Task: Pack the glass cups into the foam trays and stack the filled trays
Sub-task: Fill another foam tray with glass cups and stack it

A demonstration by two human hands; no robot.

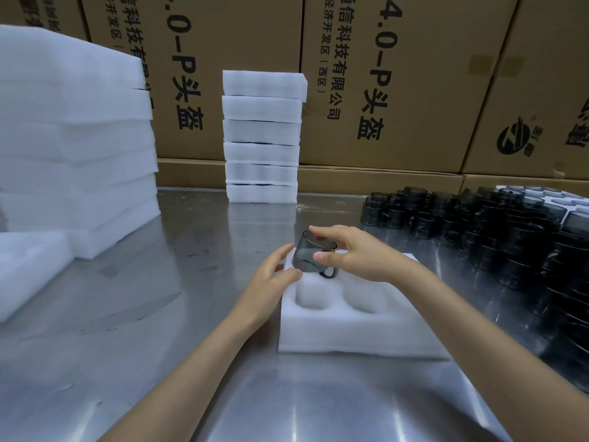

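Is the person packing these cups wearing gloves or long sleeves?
No. Both the left hand and the right hand are bare, with no gloves, rings or watch visible. The forearms are uncovered too; no sleeve shows anywhere in view. Nails look short and unpainted.

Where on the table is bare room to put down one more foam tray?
Bare steel table lies left of the foam tray, before the big foam stack. Another patch lies between the tray and the tall tray stack. The right side is crowded with glass cups.
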